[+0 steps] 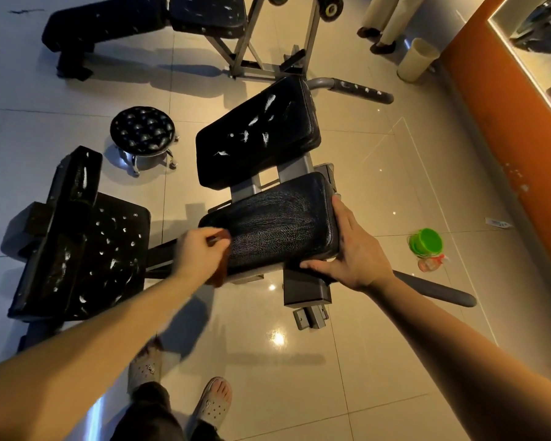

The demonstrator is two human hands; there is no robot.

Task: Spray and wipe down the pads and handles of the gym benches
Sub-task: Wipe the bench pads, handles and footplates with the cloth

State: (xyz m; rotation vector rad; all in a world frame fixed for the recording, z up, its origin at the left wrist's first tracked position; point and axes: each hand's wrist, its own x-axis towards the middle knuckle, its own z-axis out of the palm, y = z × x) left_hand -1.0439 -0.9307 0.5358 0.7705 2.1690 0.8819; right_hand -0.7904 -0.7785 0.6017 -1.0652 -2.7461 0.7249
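A black seat pad (277, 221) of the middle gym bench lies just in front of me, its surface streaked from wiping. My left hand (201, 254) grips a brown cloth (220, 272) against the pad's left edge. My right hand (352, 249) rests with straight fingers along the pad's right edge and near corner. Behind it, the bench's black back pad (255, 132) shows white foam spots. Grey handles stick out at the far right (360, 90) and the near right (436, 289). The spray bottle is not in view.
A foam-spotted black bench (80, 246) stands at left, another bench (147, 23) at the back. A round tufted stool (142, 130) sits between them. A green cup (426, 241) and a plastic wrapper lie on the tiles at right. A bin (417, 60) and a person's legs (385, 20) are at the far right.
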